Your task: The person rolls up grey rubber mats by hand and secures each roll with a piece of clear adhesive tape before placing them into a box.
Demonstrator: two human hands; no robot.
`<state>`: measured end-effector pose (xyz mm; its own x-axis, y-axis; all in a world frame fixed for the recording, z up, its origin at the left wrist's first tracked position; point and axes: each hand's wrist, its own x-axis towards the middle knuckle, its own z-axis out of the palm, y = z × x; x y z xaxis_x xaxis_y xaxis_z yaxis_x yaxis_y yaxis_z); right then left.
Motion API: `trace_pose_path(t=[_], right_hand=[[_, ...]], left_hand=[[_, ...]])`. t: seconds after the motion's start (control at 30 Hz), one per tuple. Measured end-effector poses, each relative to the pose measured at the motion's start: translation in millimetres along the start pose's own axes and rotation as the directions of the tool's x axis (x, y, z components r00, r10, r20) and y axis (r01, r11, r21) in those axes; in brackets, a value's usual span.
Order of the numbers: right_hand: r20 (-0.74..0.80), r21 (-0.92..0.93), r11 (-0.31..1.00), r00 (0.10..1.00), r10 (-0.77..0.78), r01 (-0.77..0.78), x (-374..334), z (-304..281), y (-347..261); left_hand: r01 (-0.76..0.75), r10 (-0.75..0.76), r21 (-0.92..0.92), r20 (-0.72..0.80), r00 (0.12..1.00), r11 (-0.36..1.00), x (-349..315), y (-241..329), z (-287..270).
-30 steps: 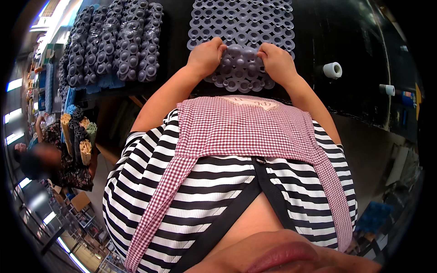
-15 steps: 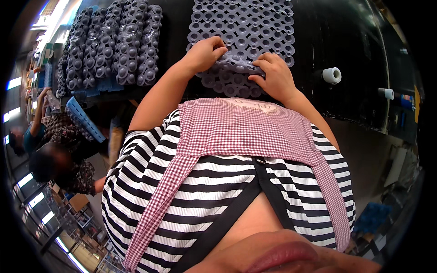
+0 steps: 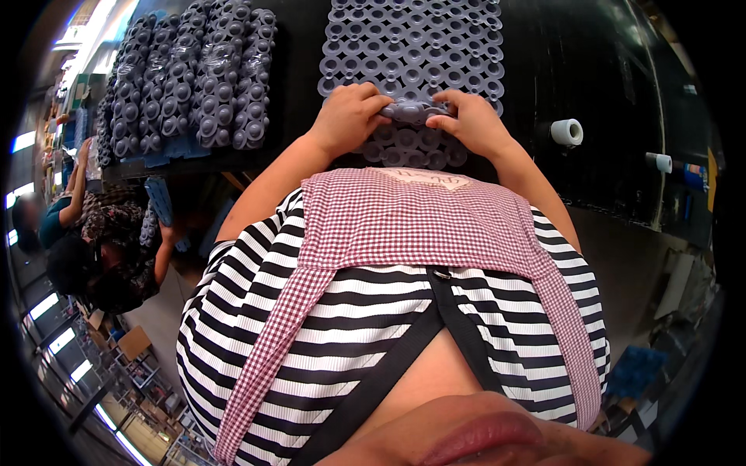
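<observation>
A grey-purple bubbled mat with holes (image 3: 412, 50), like a suction-cup bath mat, lies flat on the black table in front of me. Its near end is turned up into a small roll, and a strip of mat shows on my side of it. My left hand (image 3: 348, 116) curls its fingers and thumb round the roll's left part. On the right part, my right hand (image 3: 472, 120) pinches the roll between thumb and fingers. Both hands are closed on the mat, a short gap apart; some fingertips are hidden.
Several rolled mats (image 3: 183, 78), some in clear wrap, stand side by side at the left. On the black table (image 3: 575, 62), a white tape roll (image 3: 566, 132) lies to the right, and a smaller one (image 3: 663, 163) beyond it. People (image 3: 101, 264) work at far left, one holding a blue piece (image 3: 158, 202).
My left hand has come down nearer my body, and its grip has shifted along the turned-up edge. The fold looks tighter and rounder. At the left, a co-worker's blue piece has moved.
</observation>
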<state>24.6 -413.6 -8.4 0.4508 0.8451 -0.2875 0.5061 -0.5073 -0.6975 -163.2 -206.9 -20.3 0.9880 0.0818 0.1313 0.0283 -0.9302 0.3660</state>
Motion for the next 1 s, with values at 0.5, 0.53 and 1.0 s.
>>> trace_pose_path(t=[0.5, 0.53, 1.0], right_hand=[[-0.331, -0.653, 0.738, 0.811, -0.482, 0.172, 34.9, 4.4, 9.6], [-0.359, -0.625, 0.766, 0.816, -0.453, 0.150, 36.7, 3.5, 8.7], [-0.469, -0.670, 0.740, 0.737, -0.486, 0.062, 66.0, -13.8, 7.9]], left_hand=[[-0.010, 0.037, 0.129, -0.210, 0.977, 0.992, 48.8, -25.8, -4.1], [-0.007, 0.048, 0.173, -0.231, 0.972, 0.985, 49.4, -23.4, -1.9], [-0.010, 0.030, 0.116, -0.174, 0.984, 0.993, 67.6, -28.4, 1.6]])
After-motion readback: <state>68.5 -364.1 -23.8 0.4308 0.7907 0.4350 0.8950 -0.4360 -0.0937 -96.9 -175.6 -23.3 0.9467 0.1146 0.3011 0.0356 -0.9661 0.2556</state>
